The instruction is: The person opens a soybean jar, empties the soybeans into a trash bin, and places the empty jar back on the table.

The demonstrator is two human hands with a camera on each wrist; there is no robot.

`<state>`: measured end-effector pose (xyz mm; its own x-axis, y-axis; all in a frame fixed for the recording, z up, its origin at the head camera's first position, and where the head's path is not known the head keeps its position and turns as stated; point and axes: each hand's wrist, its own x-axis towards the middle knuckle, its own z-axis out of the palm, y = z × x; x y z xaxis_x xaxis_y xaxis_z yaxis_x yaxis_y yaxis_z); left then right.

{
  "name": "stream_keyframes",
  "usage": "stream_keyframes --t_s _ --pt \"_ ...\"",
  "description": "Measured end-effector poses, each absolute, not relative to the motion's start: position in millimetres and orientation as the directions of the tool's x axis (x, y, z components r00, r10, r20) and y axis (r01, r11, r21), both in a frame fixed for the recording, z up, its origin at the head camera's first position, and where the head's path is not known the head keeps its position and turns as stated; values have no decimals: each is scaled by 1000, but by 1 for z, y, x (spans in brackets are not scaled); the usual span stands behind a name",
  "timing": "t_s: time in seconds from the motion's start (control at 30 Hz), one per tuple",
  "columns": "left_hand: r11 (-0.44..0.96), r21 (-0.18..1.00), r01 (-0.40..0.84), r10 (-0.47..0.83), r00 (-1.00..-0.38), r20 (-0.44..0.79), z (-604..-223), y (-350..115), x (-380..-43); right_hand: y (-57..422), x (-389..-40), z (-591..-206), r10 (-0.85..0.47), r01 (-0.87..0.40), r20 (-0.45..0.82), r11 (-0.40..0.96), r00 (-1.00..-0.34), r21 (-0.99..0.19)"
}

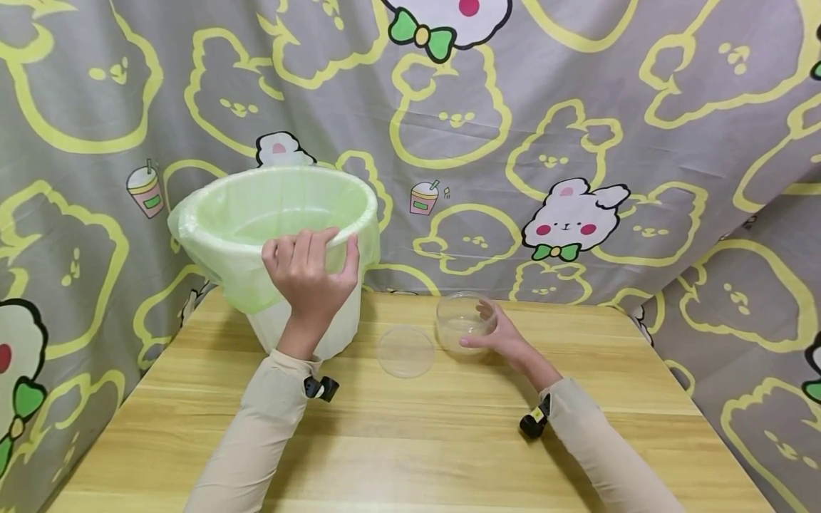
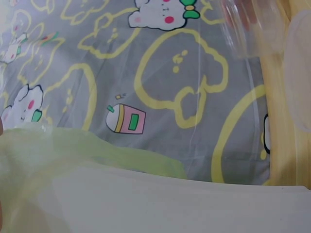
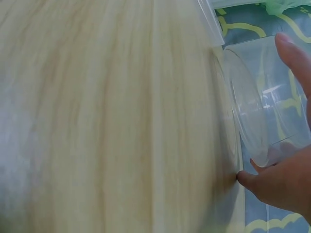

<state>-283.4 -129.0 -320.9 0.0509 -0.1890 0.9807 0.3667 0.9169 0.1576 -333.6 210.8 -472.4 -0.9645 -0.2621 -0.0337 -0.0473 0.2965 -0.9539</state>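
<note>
A white trash can (image 1: 323, 324) with a pale green bag (image 1: 244, 281) folded over its rim stands at the left of the table. My left hand (image 1: 314, 274) grips the front right of that rim, fingers over the edge. In the left wrist view, the white wall of the can (image 2: 160, 208) fills the bottom. A clear round plastic tub (image 1: 458, 335) is in my right hand (image 1: 500, 338), thumb in front and fingers round the far side. The right wrist view shows the tub (image 3: 248, 104) between thumb and fingers. Between can and tub lies a clear round lid (image 1: 406, 351).
The wooden table (image 1: 410, 456) reaches back to a grey curtain (image 1: 474, 171) with yellow and white cartoon animals, which also hangs at both sides. A small black camera sits on each wrist, the left camera (image 1: 321, 388) and the right camera (image 1: 534, 422).
</note>
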Motion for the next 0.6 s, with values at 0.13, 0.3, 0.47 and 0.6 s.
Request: stream_keyframes --t_s 0.13,0.3,0.47,0.6 --pt "917 159 367 -191 51 980 -321 -129 -284 211 -332 -473 -273 -44 -45 311 -961 -949" --pt "917 158 366 -189 51 981 -321 -129 -284 212 -330 -475 -286 -60 -33 310 -958 -949" --pt "918 157 364 -187 50 981 -321 -129 -284 212 -329 -478 -296 -73 -25 317 -955 -946" --pt "919 156 362 -186 50 981 -321 -129 -284 213 -329 -478 -303 -75 -32 336 -952 -939"
